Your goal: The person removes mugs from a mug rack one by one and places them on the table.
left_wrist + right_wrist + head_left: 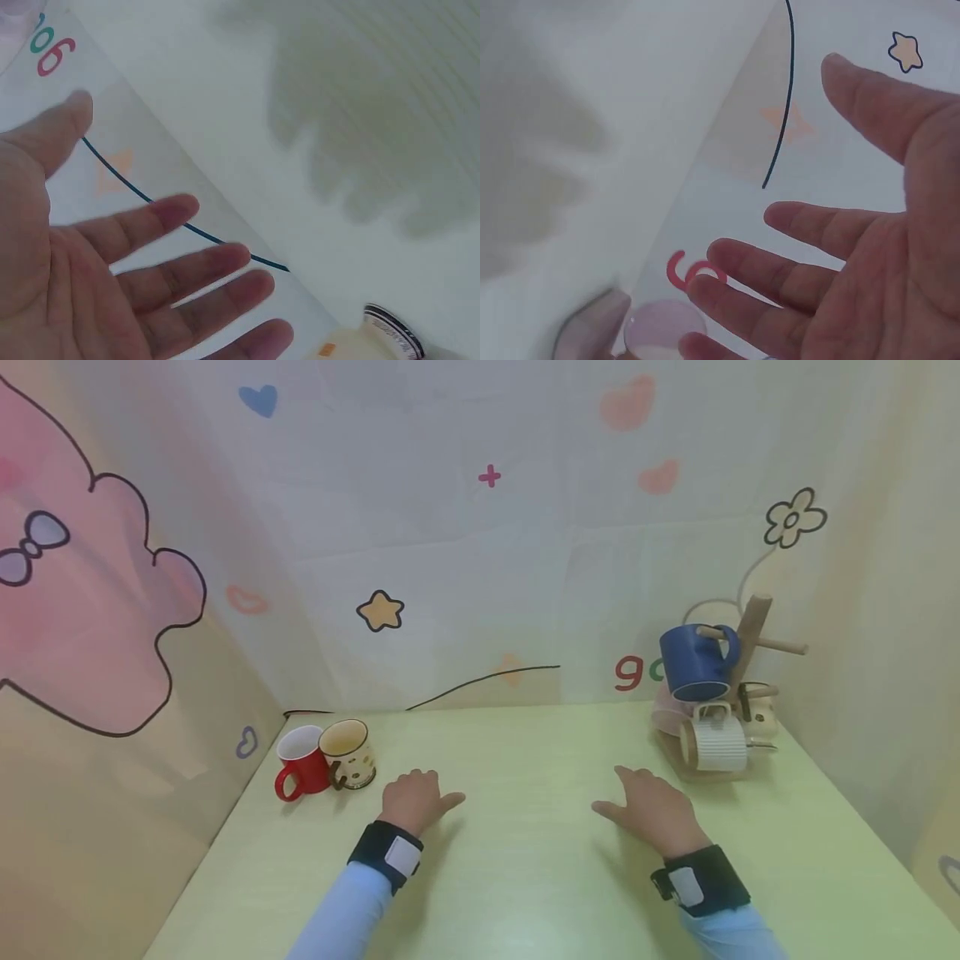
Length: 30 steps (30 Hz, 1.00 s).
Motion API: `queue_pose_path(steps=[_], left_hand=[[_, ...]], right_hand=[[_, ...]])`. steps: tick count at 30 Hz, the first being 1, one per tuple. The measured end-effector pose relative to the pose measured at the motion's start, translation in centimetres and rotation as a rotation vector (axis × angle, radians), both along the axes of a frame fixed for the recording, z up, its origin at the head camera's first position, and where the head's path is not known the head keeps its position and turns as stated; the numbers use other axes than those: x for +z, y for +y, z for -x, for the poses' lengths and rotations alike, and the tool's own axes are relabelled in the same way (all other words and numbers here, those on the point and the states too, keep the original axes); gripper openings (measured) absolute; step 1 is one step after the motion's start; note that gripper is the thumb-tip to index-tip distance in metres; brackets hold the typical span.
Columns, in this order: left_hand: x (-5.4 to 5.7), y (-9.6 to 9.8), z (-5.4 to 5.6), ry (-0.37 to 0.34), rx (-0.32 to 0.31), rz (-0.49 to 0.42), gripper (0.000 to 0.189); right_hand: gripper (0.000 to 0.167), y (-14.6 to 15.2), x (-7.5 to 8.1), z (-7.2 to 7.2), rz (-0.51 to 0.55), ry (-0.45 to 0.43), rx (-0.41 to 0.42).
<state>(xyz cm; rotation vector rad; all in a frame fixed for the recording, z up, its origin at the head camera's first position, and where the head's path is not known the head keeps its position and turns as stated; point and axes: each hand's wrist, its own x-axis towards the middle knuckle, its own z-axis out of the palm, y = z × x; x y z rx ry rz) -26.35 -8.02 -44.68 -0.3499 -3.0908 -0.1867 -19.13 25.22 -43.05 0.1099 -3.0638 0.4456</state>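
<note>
My left hand (pixel 414 802) hovers over the table with fingers spread and nothing in it; the left wrist view shows its bare palm. Just left of it stand a cream mug (pixel 349 757) with a spotted pattern and brown handle, and a red mug (pixel 303 762) with a white inside. On the other side, my right hand (pixel 654 810) is also spread and holds nothing. Beyond it, a wooden mug rack (pixel 752 625) carries a blue mug (pixel 693 662) high up and a white ribbed mug (pixel 718 745) lower down.
A pink mug (pixel 667 710) and a cream-and-black mug (pixel 761 710) are partly hidden at the back of the rack. The pale table (pixel 517 877) meets a printed cloth backdrop (pixel 450 510) at its far edge, with cloth on both sides.
</note>
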Motion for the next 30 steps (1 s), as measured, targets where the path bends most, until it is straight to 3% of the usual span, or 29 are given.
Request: queue_pose_path(steps=[7,14,19,30], left_hand=[[0.2,0.8,-0.4,-0.051,-0.089,-0.002,0.067],[0.9,1.6,-0.8,-0.065,-0.115,-0.01,0.068],[1.3,1.7,-0.9,-0.072,-0.123,-0.012,0.067],[1.1,1.8,-0.7,-0.084,-0.128,-0.01,0.069]], right_hand=[[0.068,2.3,2.4,1.0,0.017,0.036,-0.046],[0.035,5.1,6.4,1.8,-0.003,0.229,-0.136],[0.055,7.1,9.3,2.3,0.018,0.206,-0.267],[0.063,9.1,12.1,4.0,-0.112,0.307,-0.336]])
